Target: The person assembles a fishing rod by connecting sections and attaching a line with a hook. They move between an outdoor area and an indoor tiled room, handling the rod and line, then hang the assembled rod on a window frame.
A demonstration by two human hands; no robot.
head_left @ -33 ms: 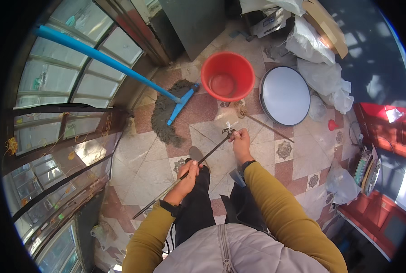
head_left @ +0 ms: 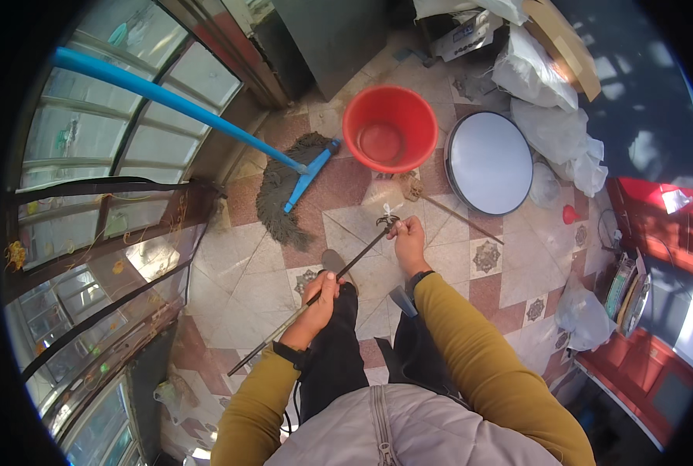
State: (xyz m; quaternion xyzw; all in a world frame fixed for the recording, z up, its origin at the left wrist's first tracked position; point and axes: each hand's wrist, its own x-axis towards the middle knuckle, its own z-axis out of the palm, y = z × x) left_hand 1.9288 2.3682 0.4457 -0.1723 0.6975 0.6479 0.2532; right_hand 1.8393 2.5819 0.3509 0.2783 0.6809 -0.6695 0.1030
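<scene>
The left forearm (head_left: 251, 400) and right forearm (head_left: 474, 334) angle up from the lower edge; the left hand (head_left: 320, 301) grips near the centre, the right hand (head_left: 408, 241) pinches slightly higher.

Floor of cream and reddish-brown tiles (head_left: 234, 272), some squares patterned with dark rosettes. Directly on it: round red plastic bucket (head_left: 390, 130); beside it, grey stringy mop head (head_left: 279, 196) with blue crossbar. Round white-topped, dark-rimmed disc (head_left: 489, 163) right of bucket. Thin brown stick (head_left: 464, 220) near disc. Small red funnel-shaped piece (head_left: 570, 214) farther right. Crumpled translucent plastic bag (head_left: 585, 314) below that.
</scene>
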